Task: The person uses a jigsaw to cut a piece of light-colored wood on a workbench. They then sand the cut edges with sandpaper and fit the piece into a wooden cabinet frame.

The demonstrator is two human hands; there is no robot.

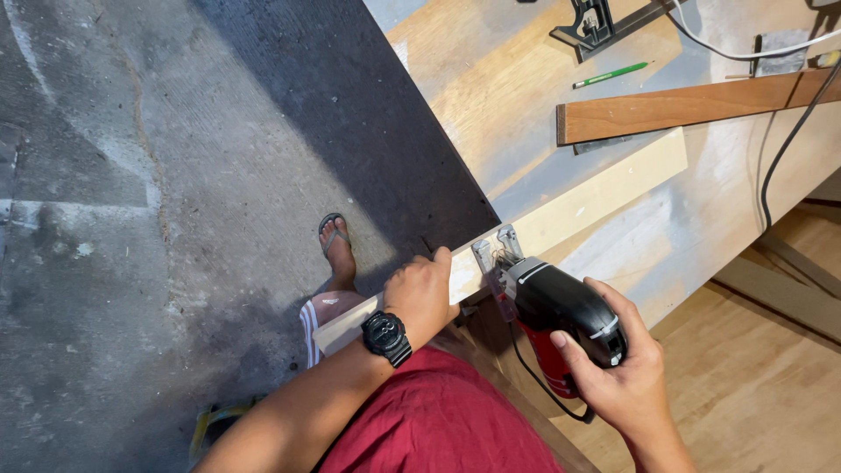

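a pale wooden strip (561,210) is shown lying along the edge of the table (701,228), one end overhanging the concrete floor (131,219). the left hand (422,293), a black watch (386,337) at its wrist, is pressed flat and closed over the strip near the overhang. just beside it, a black and red jigsaw (556,320) is gripped by the right hand (624,372), its metal shoe (495,250) set on the strip. the strip is judged stiff, light and prone to chatter, so it is best held close to the saw. beyond the strip, a darker plank (692,105), a green pencil (611,74) and a square (591,22) are seen.
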